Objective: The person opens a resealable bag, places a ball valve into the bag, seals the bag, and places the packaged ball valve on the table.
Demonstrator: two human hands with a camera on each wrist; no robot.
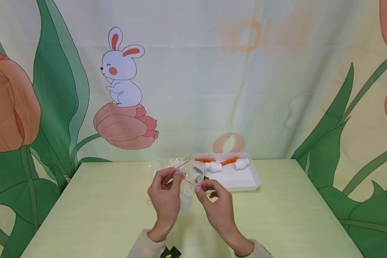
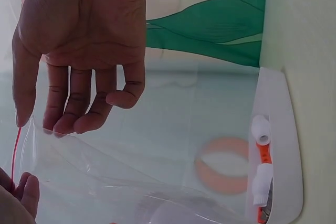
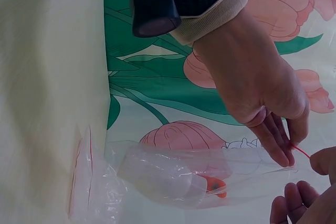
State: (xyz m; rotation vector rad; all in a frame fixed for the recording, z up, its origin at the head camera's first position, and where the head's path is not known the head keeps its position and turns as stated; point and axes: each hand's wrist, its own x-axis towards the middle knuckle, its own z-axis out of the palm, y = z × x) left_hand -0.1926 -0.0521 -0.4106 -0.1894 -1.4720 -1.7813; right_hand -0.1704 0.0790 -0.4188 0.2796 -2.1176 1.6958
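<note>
Between my hands is a clear zip bag (image 1: 189, 179) with red lines at its mouth, which is spread apart. My left hand (image 1: 166, 197) pinches one side of the mouth, and my right hand (image 1: 218, 206) pinches the other. Below them hangs a white rounded piece (image 1: 186, 200), seen through the plastic. In the right wrist view an orange part (image 3: 215, 186) shows beside that white piece inside the bag. The left wrist view catches the right hand (image 2: 86, 51) with its fingertips at the red line, the left hand (image 2: 18, 198) opposite.
Behind the right hand stands a white tray (image 1: 238, 182) holding white hollow pieces (image 1: 242, 163), orange pieces (image 1: 229, 161) and a dark piece partly hidden. Other crumpled clear bags (image 3: 97, 182) lie at the table's back, left of the tray. A printed curtain (image 1: 187, 89) hangs behind the table.
</note>
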